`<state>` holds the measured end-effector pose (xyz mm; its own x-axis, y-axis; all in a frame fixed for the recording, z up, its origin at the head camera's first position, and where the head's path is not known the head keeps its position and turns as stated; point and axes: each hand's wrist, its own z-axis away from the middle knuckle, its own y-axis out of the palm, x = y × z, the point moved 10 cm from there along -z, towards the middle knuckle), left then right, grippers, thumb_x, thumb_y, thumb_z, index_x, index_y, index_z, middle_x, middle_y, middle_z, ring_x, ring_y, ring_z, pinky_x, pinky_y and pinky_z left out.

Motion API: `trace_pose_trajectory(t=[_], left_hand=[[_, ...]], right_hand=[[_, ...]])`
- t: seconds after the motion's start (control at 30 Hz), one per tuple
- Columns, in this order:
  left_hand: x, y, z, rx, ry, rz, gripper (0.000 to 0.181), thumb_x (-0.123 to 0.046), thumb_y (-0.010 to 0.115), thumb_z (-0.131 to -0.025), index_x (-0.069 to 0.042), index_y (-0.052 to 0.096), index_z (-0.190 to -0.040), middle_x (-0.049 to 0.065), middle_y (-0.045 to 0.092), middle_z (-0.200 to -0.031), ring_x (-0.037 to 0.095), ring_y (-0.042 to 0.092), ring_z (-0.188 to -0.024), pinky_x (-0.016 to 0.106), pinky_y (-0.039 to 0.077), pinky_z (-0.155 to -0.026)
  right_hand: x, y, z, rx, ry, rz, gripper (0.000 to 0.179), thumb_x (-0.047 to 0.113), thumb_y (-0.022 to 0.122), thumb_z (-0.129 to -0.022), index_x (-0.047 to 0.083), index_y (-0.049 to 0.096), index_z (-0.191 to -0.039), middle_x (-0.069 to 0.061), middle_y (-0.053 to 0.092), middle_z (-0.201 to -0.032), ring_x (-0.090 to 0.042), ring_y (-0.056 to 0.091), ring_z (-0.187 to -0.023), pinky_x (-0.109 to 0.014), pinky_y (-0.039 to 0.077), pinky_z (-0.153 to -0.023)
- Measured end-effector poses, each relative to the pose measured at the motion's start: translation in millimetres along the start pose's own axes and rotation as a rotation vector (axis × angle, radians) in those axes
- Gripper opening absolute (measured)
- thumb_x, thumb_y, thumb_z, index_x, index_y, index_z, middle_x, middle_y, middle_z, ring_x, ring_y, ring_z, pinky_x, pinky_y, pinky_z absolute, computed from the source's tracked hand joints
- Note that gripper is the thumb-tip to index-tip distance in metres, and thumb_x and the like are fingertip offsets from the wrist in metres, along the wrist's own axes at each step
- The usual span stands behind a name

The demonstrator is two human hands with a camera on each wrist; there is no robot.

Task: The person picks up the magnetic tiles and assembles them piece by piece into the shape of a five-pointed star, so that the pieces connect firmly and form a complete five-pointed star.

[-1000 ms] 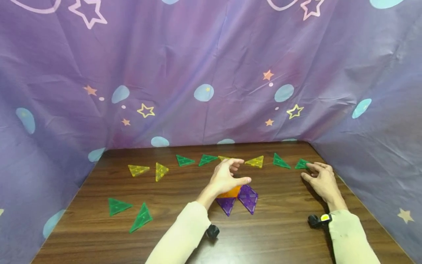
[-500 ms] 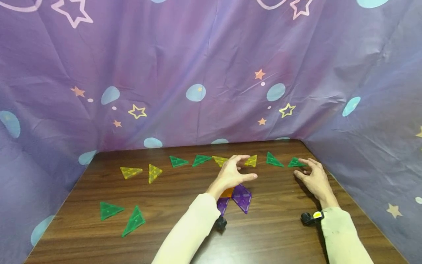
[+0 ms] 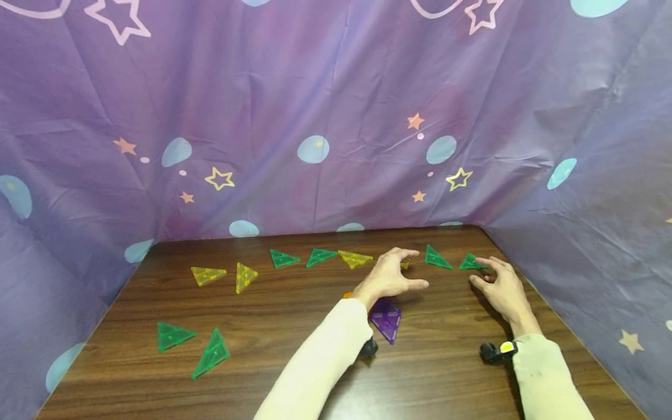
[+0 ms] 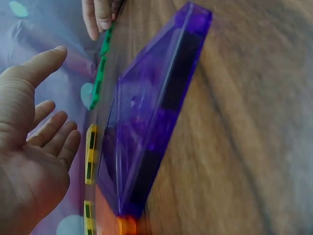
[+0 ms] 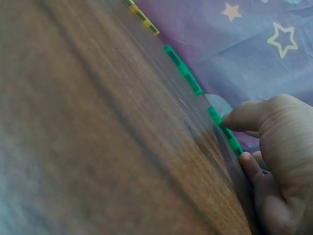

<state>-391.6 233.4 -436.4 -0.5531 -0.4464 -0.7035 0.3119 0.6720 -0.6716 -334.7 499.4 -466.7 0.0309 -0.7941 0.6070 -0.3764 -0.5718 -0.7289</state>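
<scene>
My left hand [image 3: 391, 277] hovers over the middle of the table, thumb and fingers spread apart with nothing between them. Its fingers partly cover a yellow triangle tile [image 3: 405, 264]. Below its wrist lies a purple triangle tile [image 3: 387, 321], large in the left wrist view; an orange tile [image 4: 105, 210] beside it is mostly hidden by the arm. My right hand [image 3: 503, 289] rests at the far right, its relaxed fingers at the edge of a green triangle tile [image 3: 471, 262]. In the right wrist view, forefinger and thumb lie close against that tile [image 5: 225, 132]; firm contact is unclear.
Along the back edge lie another green tile [image 3: 437, 257], a yellow tile [image 3: 355, 259] and two more green ones [image 3: 284, 258]. Yellow tiles [image 3: 208, 275] and green tiles [image 3: 211, 353] lie at left. A purple star-print cloth [image 3: 294, 116] surrounds the brown table.
The head view has turned slightly to the right. My left hand has moved right from the yellow tiles' left side, uncovering one of them and covering another. The right hand stays by the green tile.
</scene>
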Motion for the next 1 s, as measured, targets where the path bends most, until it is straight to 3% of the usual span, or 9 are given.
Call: trace_pose_trajectory(t=[0.2, 0.47, 0.57, 0.67, 0.77, 0.9, 1.0], left_hand=[[-12.0, 17.1, -9.9, 0.051, 0.048, -0.073, 0.078, -0.04, 0.092, -0.094, -0.013, 0.06, -0.16, 0.006, 0.063, -0.156, 0.02, 0.059, -0.144, 0.023, 0.043, -0.12], [-14.9, 23.4, -20.6, 0.04, -0.011, 0.078, 0.082, -0.046, 0.091, -0.094, -0.016, 0.057, -0.163, 0.009, 0.06, -0.159, 0.022, 0.061, -0.144, 0.028, 0.049, -0.118], [-14.3, 29.3, -23.1, 0.068, -0.021, 0.015, 0.081, -0.048, 0.088, -0.096, -0.019, 0.056, -0.165, 0.004, 0.057, -0.163, 0.018, 0.055, -0.15, 0.031, 0.044, -0.124], [-17.8, 38.4, -25.6, 0.116, 0.008, -0.046, 0.078, -0.042, 0.085, -0.1, -0.015, 0.054, -0.166, 0.006, 0.055, -0.166, 0.02, 0.05, -0.155, 0.031, 0.04, -0.127], [-22.4, 46.0, -27.6, 0.148, 0.039, -0.13, 0.072, -0.036, 0.082, -0.103, -0.012, 0.053, -0.165, 0.006, 0.055, -0.167, 0.019, 0.047, -0.158, 0.027, 0.035, -0.129], [-25.0, 55.5, -28.5, 0.196, 0.027, -0.212, 0.07, -0.034, 0.078, -0.106, -0.012, 0.051, -0.167, 0.006, 0.052, -0.171, 0.017, 0.044, -0.16, 0.024, 0.033, -0.129], [-28.3, 61.4, -29.5, 0.233, 0.023, -0.313, 0.073, -0.037, 0.076, -0.107, -0.012, 0.047, -0.169, 0.007, 0.048, -0.173, 0.017, 0.042, -0.161, 0.024, 0.032, -0.13]], right_hand=[[-3, 1, 1.7, 0.03, 0.007, 0.021, 0.053, 0.021, 0.074, -0.108, -0.011, 0.061, -0.148, -0.043, 0.039, -0.163, -0.06, 0.066, -0.123, -0.07, 0.051, -0.102], [-1, 5, -0.1, 0.063, 0.031, 0.02, 0.054, 0.022, 0.072, -0.11, -0.011, 0.059, -0.15, -0.044, 0.034, -0.165, -0.062, 0.057, -0.13, -0.074, 0.05, -0.103], [-1, 6, -0.8, 0.075, 0.045, 0.016, 0.054, 0.022, 0.072, -0.109, -0.01, 0.059, -0.151, -0.043, 0.033, -0.166, -0.061, 0.052, -0.134, -0.076, 0.045, -0.106], [-1, 7, -0.8, 0.075, 0.042, 0.015, 0.053, 0.019, 0.074, -0.108, -0.009, 0.059, -0.151, -0.042, 0.033, -0.166, -0.059, 0.051, -0.135, -0.077, 0.041, -0.109], [1, 7, -0.8, 0.05, 0.035, 0.003, 0.05, 0.014, 0.076, -0.106, -0.01, 0.062, -0.147, -0.041, 0.037, -0.164, -0.056, 0.058, -0.129, -0.075, 0.041, -0.111], [0, 4, -2.3, 0.021, 0.037, -0.008, 0.043, 0.011, 0.077, -0.104, -0.01, 0.067, -0.14, -0.039, 0.043, -0.161, -0.053, 0.062, -0.13, -0.073, 0.04, -0.116], [-2, 2, -2.9, 0.016, 0.045, 0.011, 0.039, 0.012, 0.076, -0.104, -0.006, 0.069, -0.138, -0.035, 0.051, -0.155, -0.048, 0.066, -0.123, -0.064, 0.049, -0.109]])
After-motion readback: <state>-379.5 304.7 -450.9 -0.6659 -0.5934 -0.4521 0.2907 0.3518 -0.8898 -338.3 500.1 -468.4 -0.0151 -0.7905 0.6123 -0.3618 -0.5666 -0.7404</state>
